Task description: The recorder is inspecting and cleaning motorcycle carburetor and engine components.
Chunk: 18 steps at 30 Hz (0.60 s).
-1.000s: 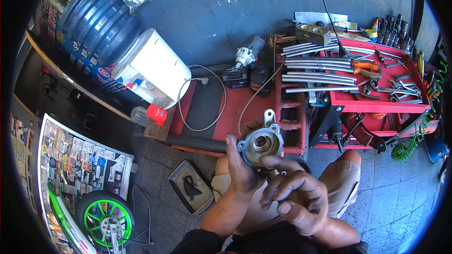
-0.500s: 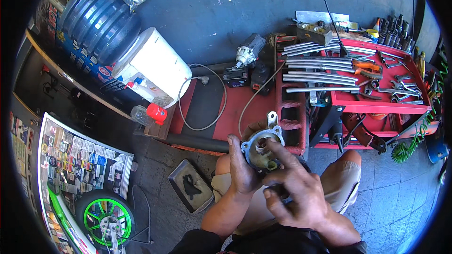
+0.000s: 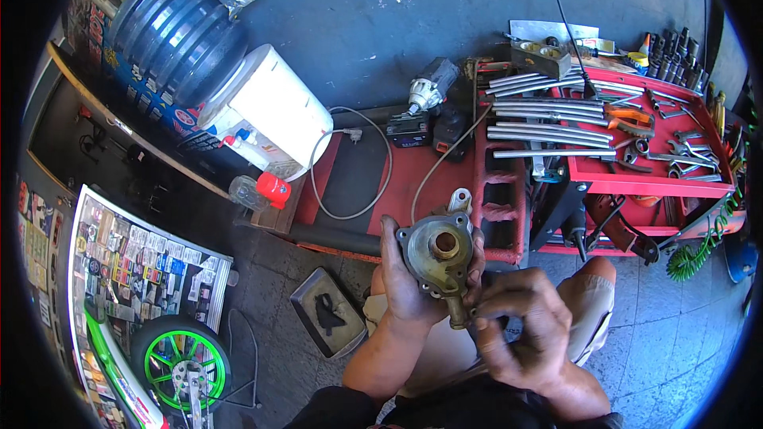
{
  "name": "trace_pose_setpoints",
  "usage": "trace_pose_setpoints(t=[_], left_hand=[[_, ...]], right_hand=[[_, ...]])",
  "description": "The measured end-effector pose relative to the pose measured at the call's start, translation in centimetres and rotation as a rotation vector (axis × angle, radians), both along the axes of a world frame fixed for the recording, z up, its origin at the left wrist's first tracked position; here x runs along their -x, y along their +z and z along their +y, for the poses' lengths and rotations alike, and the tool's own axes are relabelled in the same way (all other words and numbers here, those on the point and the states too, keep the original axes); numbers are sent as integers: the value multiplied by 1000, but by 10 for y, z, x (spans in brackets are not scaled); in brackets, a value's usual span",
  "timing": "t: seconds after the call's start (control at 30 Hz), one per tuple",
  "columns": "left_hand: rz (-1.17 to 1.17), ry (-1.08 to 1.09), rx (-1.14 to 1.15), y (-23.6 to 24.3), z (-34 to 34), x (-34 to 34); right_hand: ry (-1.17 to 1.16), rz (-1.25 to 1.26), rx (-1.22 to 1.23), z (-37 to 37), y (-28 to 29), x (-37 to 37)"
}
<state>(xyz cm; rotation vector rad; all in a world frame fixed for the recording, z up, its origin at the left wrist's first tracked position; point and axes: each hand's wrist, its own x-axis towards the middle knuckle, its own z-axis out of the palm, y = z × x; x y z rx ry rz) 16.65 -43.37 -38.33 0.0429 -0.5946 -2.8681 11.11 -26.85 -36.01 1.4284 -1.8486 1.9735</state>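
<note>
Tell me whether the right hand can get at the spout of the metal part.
Probably yes: the right hand is close beside the spout, with nothing visible blocking the way. The left hand holds the metal part and leaves the spout uncovered.

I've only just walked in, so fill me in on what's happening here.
A metal housing is being handled bare-handed. The left hand grips it from below, with its round opening facing up toward the camera. The right hand is beside the housing's short pipe, fingers curled; whether it touches the pipe or holds anything is unclear. A shallow tray with a dark item in it sits on the floor, and a red tool trolley stands at the right.
</note>
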Motion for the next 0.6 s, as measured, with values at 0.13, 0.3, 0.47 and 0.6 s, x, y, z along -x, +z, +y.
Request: trace_pose_setpoints(t=[0.13,0.3,0.47,0.6], left_hand=[[-19,64,-15,12,2,2],[65,23,-53,14,2,3],[87,-38,-38,9,-2,3],[107,-25,-3,7,-1,4]], right_hand=[[-44,-110,8,7,-4,6],[-29,-158,-13,5,-10,6],[-28,-167,5,4,-10,3],[-13,-110,25,4,-8,2]])
